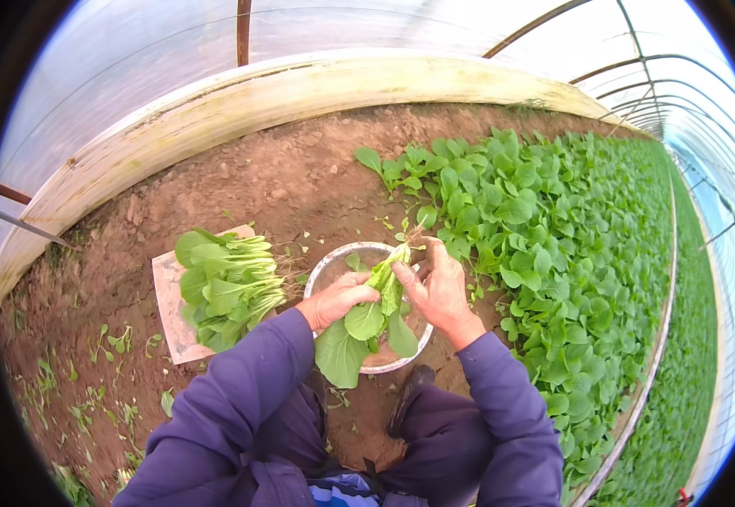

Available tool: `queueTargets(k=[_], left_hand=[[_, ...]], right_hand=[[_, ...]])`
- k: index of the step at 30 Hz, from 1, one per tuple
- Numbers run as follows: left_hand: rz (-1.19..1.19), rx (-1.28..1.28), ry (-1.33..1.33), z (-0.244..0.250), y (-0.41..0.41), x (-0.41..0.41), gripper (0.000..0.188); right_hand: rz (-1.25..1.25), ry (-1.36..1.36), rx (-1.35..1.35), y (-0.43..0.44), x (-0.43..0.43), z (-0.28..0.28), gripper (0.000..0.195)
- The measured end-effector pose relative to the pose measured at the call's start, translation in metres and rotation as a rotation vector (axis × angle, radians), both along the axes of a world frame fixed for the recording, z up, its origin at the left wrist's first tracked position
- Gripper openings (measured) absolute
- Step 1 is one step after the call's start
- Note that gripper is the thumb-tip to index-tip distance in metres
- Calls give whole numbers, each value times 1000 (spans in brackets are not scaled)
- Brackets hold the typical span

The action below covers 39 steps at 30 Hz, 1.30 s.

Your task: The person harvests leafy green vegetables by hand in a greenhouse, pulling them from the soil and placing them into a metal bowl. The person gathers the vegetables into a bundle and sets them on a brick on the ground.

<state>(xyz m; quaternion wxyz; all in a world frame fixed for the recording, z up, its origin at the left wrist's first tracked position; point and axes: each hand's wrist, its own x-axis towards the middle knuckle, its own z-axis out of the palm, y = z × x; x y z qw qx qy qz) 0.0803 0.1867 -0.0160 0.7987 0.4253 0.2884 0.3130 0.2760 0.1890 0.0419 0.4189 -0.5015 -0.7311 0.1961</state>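
Observation:
A small bunch of leafy greens [367, 320] is held over a round basin [419, 347], roots pointing away from me and broad leaves hanging towards me. My left hand [342, 296] grips the stems from the left, thumb on top. At the root end, my right hand [437, 285] has its thumb and fingers around the stems near the thin roots; whether they pinch a single leaf is hard to see. Inside the basin lie a few loose leaves [354, 262]. To the left, a pile of pulled greens [231, 291] rests on a pale board [167, 310], roots facing the basin.
A dense bed of growing greens [532, 241] fills the right side, bordered by a long pale hose or pipe [649, 364]. Bare soil [266, 168] runs up to a plastic-sheet greenhouse wall [316, 85]. Scattered leaves and seedlings [120, 342] lie at left. My shoe [410, 399] is beside the basin.

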Motion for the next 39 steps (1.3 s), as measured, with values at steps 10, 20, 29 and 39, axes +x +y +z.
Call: queueTargets(k=[10,20,29,39], left_hand=[[-23,299,326,-7,9,-1,35],[192,673,739,-22,7,2,31],[234,689,736,-5,7,4,31],[223,684,613,-18,9,7,37]], right_hand=[[-248,-565,341,11,31,-2,13],[-85,-204,173,8,13,-7,17],[-92,-41,-191,15,43,-30,50],[110,499,-523,4,39,-31,98]])
